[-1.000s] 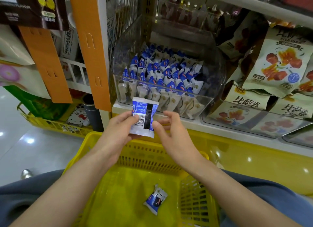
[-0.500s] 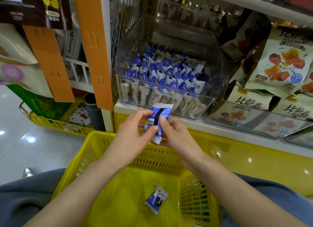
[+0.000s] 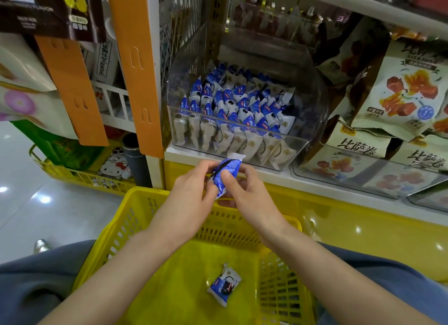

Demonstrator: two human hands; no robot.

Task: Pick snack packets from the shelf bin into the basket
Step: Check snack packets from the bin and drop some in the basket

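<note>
- Left hand (image 3: 189, 198): raised above the far rim of the basket, with thumb and fingers curled onto the left edge of one snack packet, pinching it.
- Right hand (image 3: 249, 196): set opposite the left. Its thumb presses the front face of the same packet and its fingers curl behind it, so both hands grasp one item.
- Held packet (image 3: 231, 166): blue and white with a dark stripe, tilted, its white crimped end pointing up and to the right. It sits just in front of the shelf edge, below the bin and over the basket's far side.
- Shelf bin (image 3: 312, 111): a clear plastic container on the white shelf, filled with upright rows of matching blue-and-white packets (image 3: 232, 106).
- Basket (image 3: 116, 237): yellow with slotted walls, resting on the person's lap between grey-blue trouser legs (image 3: 29, 288).
- Packet in basket (image 3: 224, 284): a single packet of the same kind, lying flat on the basket floor, well apart from both hands.
- Beige snack bags (image 3: 402, 92): stacked to the right of the bin, partly in a second clear tray.
- Orange strips (image 3: 135, 65): hanging to the left of the bin, with another yellow basket (image 3: 72, 176) on the floor beyond them.
</note>
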